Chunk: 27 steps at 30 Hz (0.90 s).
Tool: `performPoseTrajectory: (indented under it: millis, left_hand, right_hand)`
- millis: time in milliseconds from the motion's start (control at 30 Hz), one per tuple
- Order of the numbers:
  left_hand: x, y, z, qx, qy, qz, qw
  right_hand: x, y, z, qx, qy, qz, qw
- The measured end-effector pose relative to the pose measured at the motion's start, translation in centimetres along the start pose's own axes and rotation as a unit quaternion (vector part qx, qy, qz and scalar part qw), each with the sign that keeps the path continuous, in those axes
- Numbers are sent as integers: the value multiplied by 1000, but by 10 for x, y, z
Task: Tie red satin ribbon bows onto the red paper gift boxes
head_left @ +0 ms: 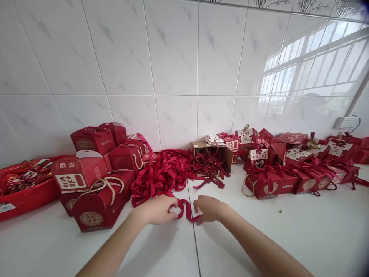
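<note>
A length of red ribbon (188, 209) loops between my two hands, just above the white tabletop. My left hand (159, 209) pinches one part of it between thumb and fingers. With curled fingers, my right hand (210, 209) grips the ribbon's other part. Right behind them spreads a tangled heap of red ribbons (164, 173). Beside the heap, a small cardboard box (228, 156) lies on its side, with dark red tie pieces (209, 161) spilling out of its mouth.
Red gift boxes with rope handles (98, 206) are stacked at the left, near a red basin (31, 200) of wrapped items. Several ribbon-tied red boxes (271, 184) line the right side. A tiled wall (175, 57) stands behind; a white power strip (344, 122) is at far right.
</note>
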State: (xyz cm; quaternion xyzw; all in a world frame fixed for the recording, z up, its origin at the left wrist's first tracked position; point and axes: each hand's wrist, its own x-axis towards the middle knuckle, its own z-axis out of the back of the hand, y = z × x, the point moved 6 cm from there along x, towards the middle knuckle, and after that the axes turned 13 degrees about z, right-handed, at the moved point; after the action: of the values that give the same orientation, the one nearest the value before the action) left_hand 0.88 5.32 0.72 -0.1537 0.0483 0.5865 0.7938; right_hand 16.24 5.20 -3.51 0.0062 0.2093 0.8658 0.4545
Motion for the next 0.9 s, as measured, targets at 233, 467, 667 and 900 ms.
performPoseTrajectory:
  millis: [233,467,667,900]
  left_hand:
    - [13,-59,-49,-114,-102,-223,963]
    - [29,-52,-81,-142,-123,-231,955]
    - [26,-45,-75,-224,-150,-190,944]
    - [24,-25,-50,-366,-246,-59,896]
  right_hand:
    - [-22,5,10,18,67,53,996]
    - [-73,32,67,352,-23,226,908]
    - [-84,37,96,346,-191,253,883]
    - [-32,6,38,118,-117,72,983]
